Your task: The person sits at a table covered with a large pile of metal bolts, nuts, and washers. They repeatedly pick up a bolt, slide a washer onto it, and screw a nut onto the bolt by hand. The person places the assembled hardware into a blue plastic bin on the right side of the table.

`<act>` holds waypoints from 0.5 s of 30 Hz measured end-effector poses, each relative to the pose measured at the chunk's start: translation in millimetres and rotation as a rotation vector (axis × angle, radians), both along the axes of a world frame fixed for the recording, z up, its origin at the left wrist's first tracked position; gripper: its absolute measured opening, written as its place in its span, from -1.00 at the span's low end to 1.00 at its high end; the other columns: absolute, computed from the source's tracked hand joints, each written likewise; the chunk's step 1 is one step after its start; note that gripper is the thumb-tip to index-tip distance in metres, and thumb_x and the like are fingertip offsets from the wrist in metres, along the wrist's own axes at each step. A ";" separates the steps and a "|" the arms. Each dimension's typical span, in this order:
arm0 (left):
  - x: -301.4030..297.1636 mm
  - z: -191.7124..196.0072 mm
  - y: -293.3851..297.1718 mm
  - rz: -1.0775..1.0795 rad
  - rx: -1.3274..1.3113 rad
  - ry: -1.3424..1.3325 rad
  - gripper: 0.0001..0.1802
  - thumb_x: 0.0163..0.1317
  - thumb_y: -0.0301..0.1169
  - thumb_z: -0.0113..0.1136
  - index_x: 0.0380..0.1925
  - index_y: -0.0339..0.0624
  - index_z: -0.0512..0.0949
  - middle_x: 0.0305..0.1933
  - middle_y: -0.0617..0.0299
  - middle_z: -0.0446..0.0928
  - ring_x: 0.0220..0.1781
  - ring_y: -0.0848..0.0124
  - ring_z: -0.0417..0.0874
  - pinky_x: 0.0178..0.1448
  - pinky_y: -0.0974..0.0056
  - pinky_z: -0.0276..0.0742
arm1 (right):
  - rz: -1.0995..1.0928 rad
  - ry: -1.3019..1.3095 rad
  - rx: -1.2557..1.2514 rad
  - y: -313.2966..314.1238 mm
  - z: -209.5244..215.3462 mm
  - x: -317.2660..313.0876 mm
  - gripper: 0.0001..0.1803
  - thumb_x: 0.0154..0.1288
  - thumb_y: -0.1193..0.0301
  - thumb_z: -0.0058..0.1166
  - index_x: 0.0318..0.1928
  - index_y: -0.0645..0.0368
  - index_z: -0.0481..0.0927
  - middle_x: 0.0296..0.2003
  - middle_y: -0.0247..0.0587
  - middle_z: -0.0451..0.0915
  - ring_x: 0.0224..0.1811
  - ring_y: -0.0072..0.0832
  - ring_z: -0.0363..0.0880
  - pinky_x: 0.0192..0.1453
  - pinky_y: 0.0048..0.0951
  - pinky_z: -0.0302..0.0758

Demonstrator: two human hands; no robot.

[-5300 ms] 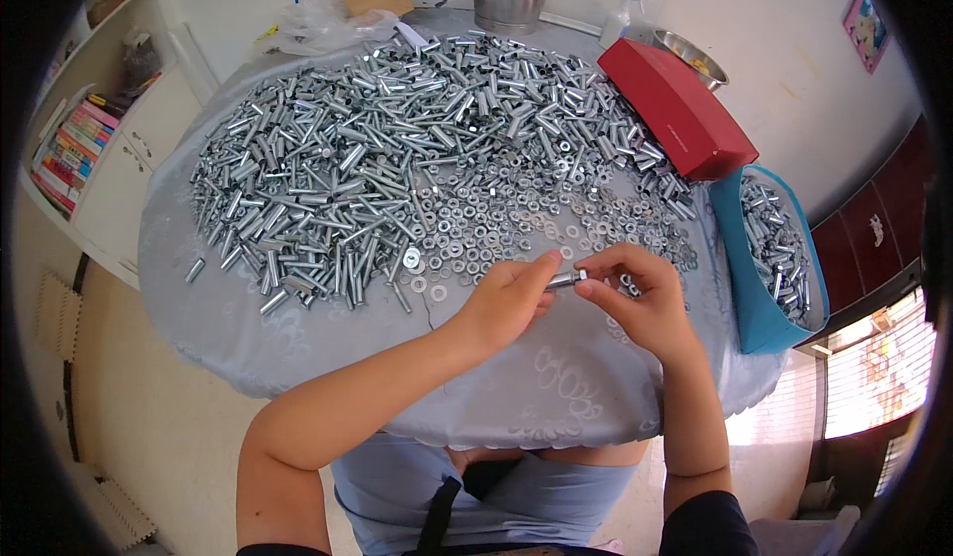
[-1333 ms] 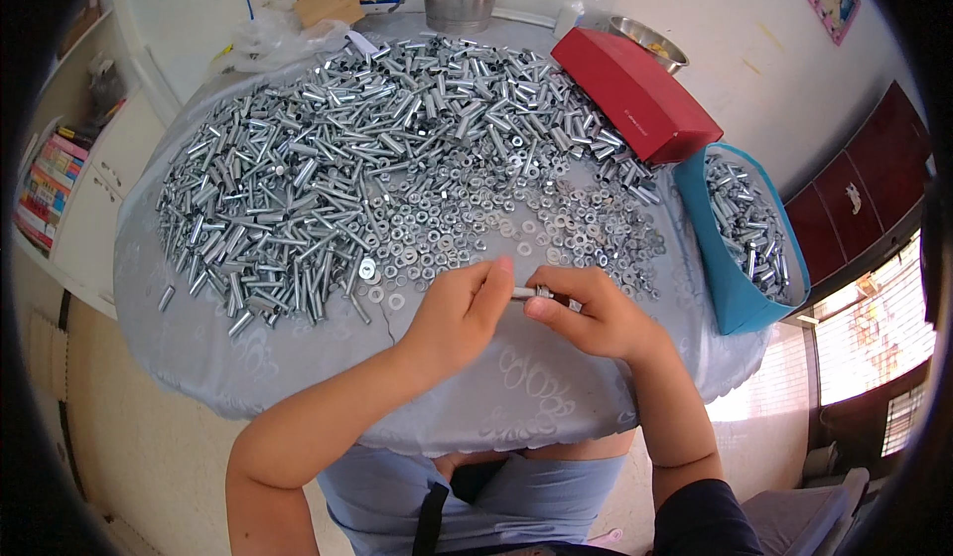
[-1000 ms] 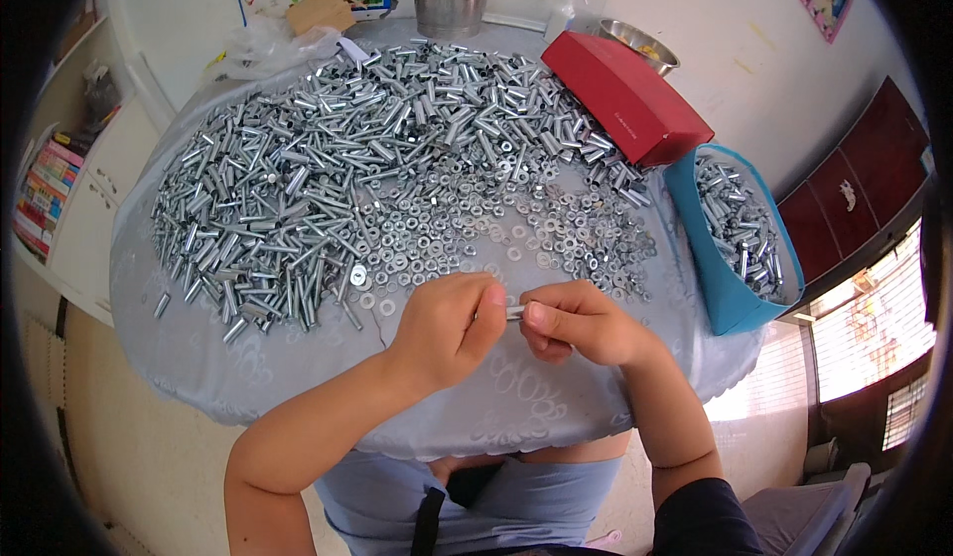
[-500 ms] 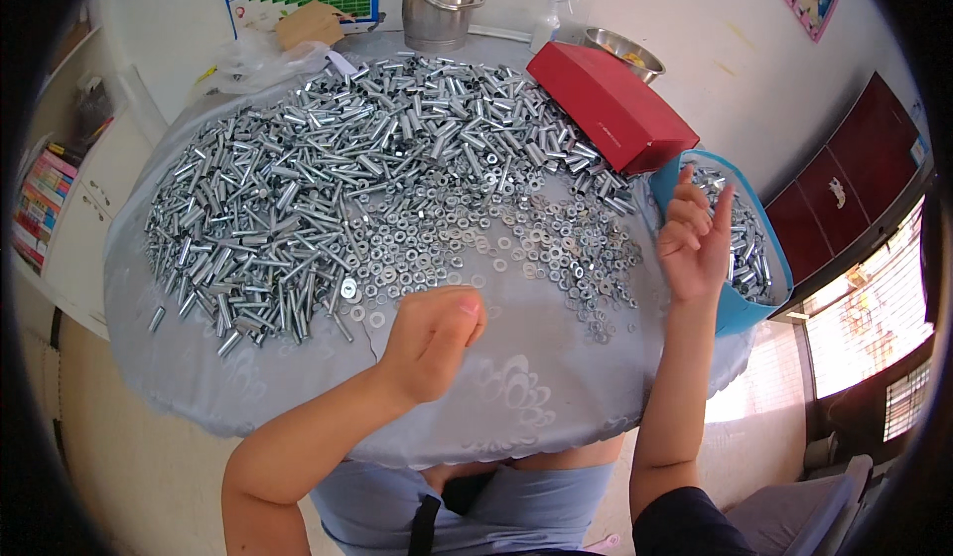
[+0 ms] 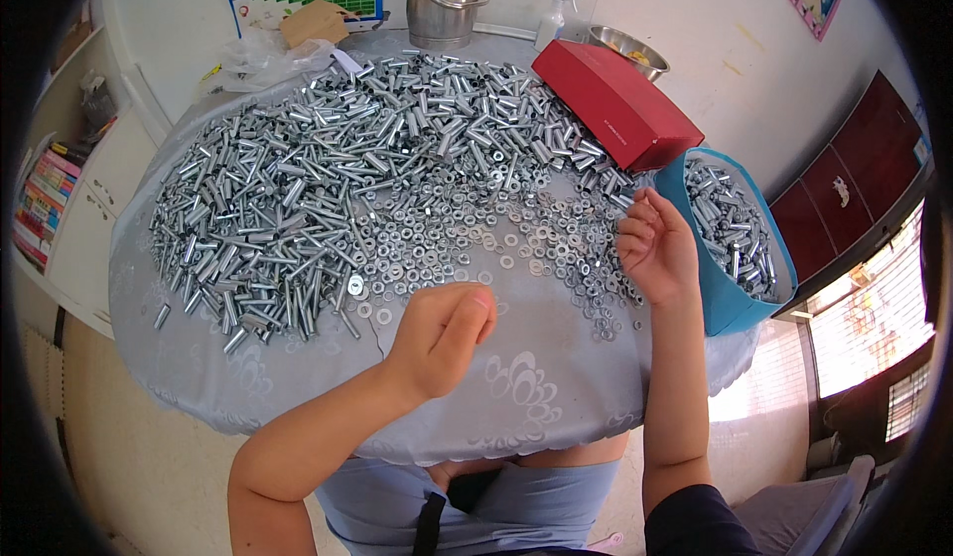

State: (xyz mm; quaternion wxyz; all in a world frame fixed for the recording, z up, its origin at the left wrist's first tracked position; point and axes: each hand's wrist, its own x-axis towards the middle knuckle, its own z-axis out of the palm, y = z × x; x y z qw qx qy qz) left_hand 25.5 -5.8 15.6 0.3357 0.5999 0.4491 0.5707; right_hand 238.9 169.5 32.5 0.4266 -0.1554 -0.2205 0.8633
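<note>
My left hand (image 5: 444,336) is closed in a fist over the tablecloth, just in front of the loose washers; anything inside it is hidden. My right hand (image 5: 657,248) is raised between the right end of the washers (image 5: 564,248) and a blue bin (image 5: 717,303). Its fingers are curled in toward the thumb, and I cannot make out anything between them. Metal sleeves and tubes (image 5: 737,228) fill much of the bin. A broad heap of silvery metal tubes and bolts (image 5: 298,179) spreads over the table's left and far side, with washers and nuts along its near edge.
A red box (image 5: 620,104) lies at the far right, beside the bin. Behind the heap stand a steel pot (image 5: 442,10), a spray bottle (image 5: 552,22), a metal bowl (image 5: 650,65) and a plastic bag (image 5: 273,58). Grey patterned cloth (image 5: 318,387) covers the rounded table.
My right hand has moved left from over the bin, and its outstretched fingers have curled in. My left fist has stayed nearly still. The whole view has shifted slightly.
</note>
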 end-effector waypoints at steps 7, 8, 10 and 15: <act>-0.3 -0.3 0.2 0.005 -0.028 0.023 -0.63 0.24 -0.38 -0.27 -0.73 -0.28 0.27 -0.71 0.23 0.26 -0.65 0.45 0.23 -0.52 0.34 0.17 | -0.587 -0.933 0.748 -0.2 14.9 5.6 -0.90 0.11 0.47 0.08 -0.35 0.22 0.57 -0.60 -0.48 0.40 -0.57 -0.74 0.28 -0.53 -0.68 0.18; 0.1 -0.4 0.5 -0.001 -0.032 0.019 -0.63 0.24 -0.38 -0.27 -0.73 -0.27 0.28 -0.71 0.23 0.26 -0.65 0.45 0.23 -0.52 0.34 0.17 | -0.557 -1.071 0.915 1.8 10.1 7.6 -0.91 0.08 0.49 0.08 -0.37 0.22 0.58 -0.60 -0.45 0.40 -0.56 -0.71 0.30 -0.51 -0.66 0.21; 1.6 -0.4 0.4 0.008 -0.042 -0.003 -0.64 0.23 -0.38 -0.27 -0.73 -0.27 0.28 -0.71 0.23 0.25 -0.65 0.45 0.23 -0.52 0.35 0.17 | -0.471 -1.338 1.245 -1.4 2.7 9.8 -0.90 0.03 0.52 0.06 -0.39 0.22 0.60 -0.60 -0.41 0.42 -0.55 -0.66 0.32 -0.49 -0.62 0.26; 0.3 0.2 -0.1 0.029 -0.020 -0.045 -0.64 0.22 -0.39 -0.27 -0.74 -0.27 0.28 -0.71 0.24 0.25 -0.64 0.48 0.22 -0.53 0.36 0.15 | -0.197 -1.546 1.251 -14.8 3.1 5.9 -0.85 -0.14 0.54 -0.03 -0.51 0.21 0.61 -0.54 -0.12 0.51 -0.53 -0.36 0.44 -0.42 -0.42 0.35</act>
